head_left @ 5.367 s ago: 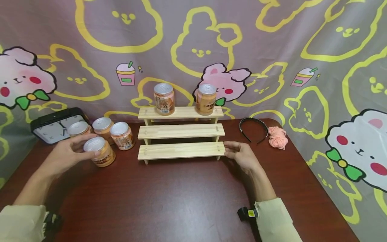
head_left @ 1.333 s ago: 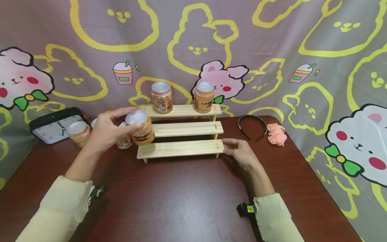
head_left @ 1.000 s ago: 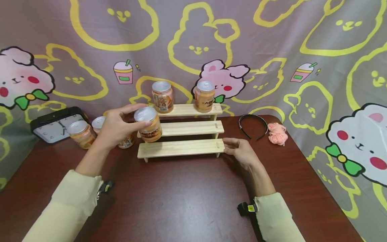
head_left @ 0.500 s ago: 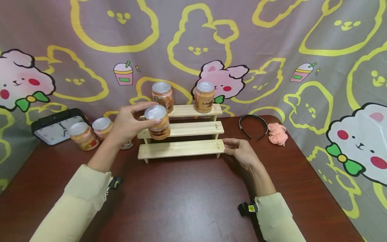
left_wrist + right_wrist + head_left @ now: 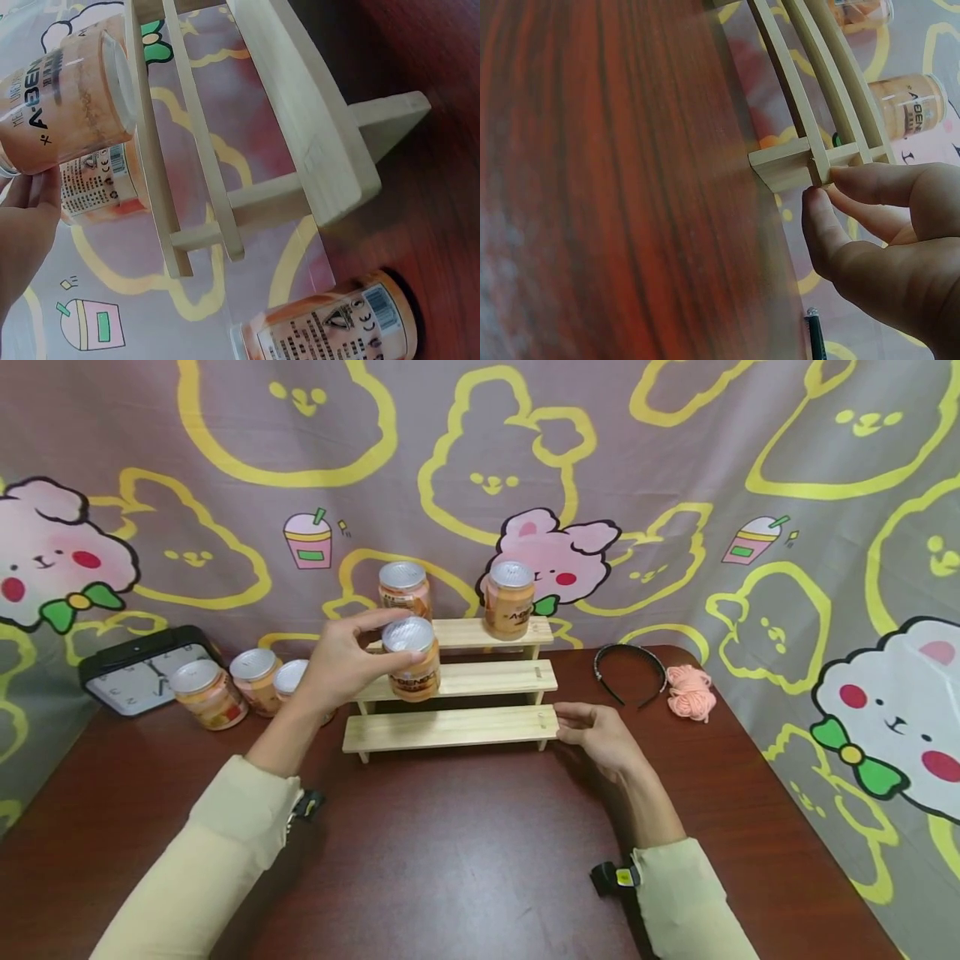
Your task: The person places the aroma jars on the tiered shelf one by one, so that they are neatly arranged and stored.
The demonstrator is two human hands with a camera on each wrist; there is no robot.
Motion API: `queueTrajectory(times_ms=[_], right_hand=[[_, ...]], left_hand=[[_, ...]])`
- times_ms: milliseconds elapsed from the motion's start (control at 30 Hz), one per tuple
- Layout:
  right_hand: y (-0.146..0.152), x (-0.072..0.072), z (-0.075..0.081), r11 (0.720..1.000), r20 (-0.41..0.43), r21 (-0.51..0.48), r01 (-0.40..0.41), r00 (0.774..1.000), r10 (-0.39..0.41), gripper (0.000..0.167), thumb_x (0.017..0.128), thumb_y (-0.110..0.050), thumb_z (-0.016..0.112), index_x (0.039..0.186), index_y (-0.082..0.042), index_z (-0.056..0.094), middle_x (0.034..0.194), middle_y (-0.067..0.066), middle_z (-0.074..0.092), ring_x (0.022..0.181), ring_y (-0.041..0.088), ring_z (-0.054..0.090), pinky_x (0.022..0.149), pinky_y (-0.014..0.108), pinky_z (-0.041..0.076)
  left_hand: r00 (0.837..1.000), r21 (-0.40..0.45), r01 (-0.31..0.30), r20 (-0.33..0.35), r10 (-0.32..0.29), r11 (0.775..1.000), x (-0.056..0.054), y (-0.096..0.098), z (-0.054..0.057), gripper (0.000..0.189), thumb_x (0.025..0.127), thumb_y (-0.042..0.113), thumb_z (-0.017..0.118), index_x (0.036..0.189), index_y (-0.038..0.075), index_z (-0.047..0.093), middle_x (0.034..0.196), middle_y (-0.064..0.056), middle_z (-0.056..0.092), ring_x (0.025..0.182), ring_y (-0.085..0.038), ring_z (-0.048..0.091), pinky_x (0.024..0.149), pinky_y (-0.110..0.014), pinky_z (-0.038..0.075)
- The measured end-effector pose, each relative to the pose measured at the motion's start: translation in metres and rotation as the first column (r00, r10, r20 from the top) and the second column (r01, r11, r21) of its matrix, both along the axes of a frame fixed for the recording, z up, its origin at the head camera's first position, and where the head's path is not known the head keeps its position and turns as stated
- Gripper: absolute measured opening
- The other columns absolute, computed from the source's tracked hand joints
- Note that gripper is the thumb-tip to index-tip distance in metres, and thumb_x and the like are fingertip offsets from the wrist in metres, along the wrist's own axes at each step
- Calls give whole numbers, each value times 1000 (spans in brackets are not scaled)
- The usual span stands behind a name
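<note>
Mauve-grey fabric [image 5: 480, 452], printed with yellow outlines and rabbit faces, forms the backdrop to the scene I follow through the rig's cameras. Before it lies the desk [image 5: 450, 843], dark red-brown with a visible wood grain. Near the middle of the back edge stands a pale wooden rack [image 5: 450, 727] of three stepped shelves. At the back left corner I note a black-framed clock [image 5: 150, 672], leaning back.

Two hands are at work. The person's left hand [image 5: 348, 656] grasps an orange jar [image 5: 414, 672] with a silvery lid between thumb and fingers, in front of the rack's left half, at about the middle shelf; whether the jar's base touches wood I cannot tell. The right hand [image 5: 600, 739] pinches the right end of the lowest shelf, as my right wrist view confirms.

Five similar jars complete the set. Two stand on the top shelf, one [image 5: 405, 589] towards its left end, partly covered by the left hand, and one [image 5: 510, 606] towards its right. Three [image 5: 257, 681] are grouped on the desk between clock and rack, the rightmost partly hidden behind the left arm.

Near the back right corner lie a dark headband [image 5: 630, 648] and, just beside it, a bundle of peach yarn [image 5: 690, 693].
</note>
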State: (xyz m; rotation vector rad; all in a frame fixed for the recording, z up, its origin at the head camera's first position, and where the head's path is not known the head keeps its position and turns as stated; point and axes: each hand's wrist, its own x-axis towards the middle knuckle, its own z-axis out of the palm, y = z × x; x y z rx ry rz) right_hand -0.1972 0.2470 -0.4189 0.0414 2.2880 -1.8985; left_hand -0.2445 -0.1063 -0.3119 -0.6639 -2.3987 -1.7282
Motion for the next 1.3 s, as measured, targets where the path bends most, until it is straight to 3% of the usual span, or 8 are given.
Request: queueTrajectory(times_ms=[333, 533, 733, 1300], right_hand=[[-1, 0, 1, 1000, 8, -1, -2, 1000, 2, 48, 95, 12, 59, 142, 14, 47, 141, 32, 52, 125, 33, 53, 88, 19, 51], [0, 1, 1, 1000, 6, -6, -5, 1000, 5, 48, 96, 11, 59, 142, 13, 48, 140, 32, 52, 117, 25, 59, 87, 20, 52], [0, 0, 1, 1000, -12, -6, -13, 1000, 13, 47, 96, 11, 59, 141, 15, 47, 136, 34, 53, 109, 19, 61, 86, 20, 53], [2, 0, -1, 1000, -11, 15, -18, 1000, 18, 48, 95, 11, 60, 142, 13, 48, 139, 32, 53, 121, 31, 55, 88, 19, 51]], left_hand=[[1000, -44, -6, -21, 5, 999, -7, 16, -4, 53, 80, 15, 88, 128, 2, 69, 125, -14, 67, 113, -23, 60, 92, -36, 53], [1000, -28, -7, -15, 6, 1000, -10, 29, -6, 55, 79, 15, 89, 128, 1, 69, 124, -15, 69, 116, -25, 59, 97, -44, 51], [1000, -14, -21, 16, 21, 1000, -14, 42, -7, 56, 78, 16, 90, 129, 3, 69, 124, -14, 69, 114, -26, 61, 97, -43, 51], [1000, 22, -1, 18, 1, 1000, -20, 71, -8, 60, 77, 16, 91, 129, -1, 67, 129, -14, 65, 113, -24, 62, 94, -36, 53]])
